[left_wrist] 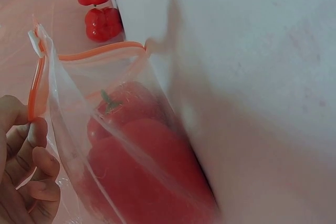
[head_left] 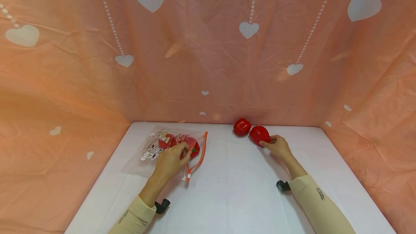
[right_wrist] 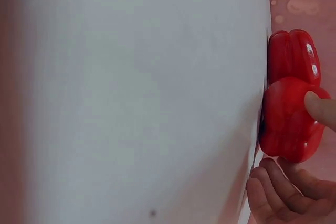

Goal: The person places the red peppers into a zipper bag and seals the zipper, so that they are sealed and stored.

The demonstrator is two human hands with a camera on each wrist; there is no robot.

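A clear zip bag (head_left: pixel 147 154) with an orange zip edge (left_wrist: pixel 100 51) and printed cartoon figures lies on the left of the table, its mouth facing right. Inside it are red bell peppers (left_wrist: pixel 142 166), one showing a green stem. My left hand (head_left: pixel 172 160) pinches the orange edge between thumb and finger, holding the mouth up. On the right, my right hand (head_left: pixel 278 148) grips a red bell pepper (right_wrist: pixel 291 119), with the thumb on its side and the fingers at its near end. Touching that pepper or close beside it is another red bell pepper (head_left: pixel 242 127).
The white table (head_left: pixel 227 190) ends at the back against an orange curtain (head_left: pixel 208 64) with white hearts, which also hangs at both sides. Dark wrist-worn pieces (head_left: pixel 162 206) show below each forearm.
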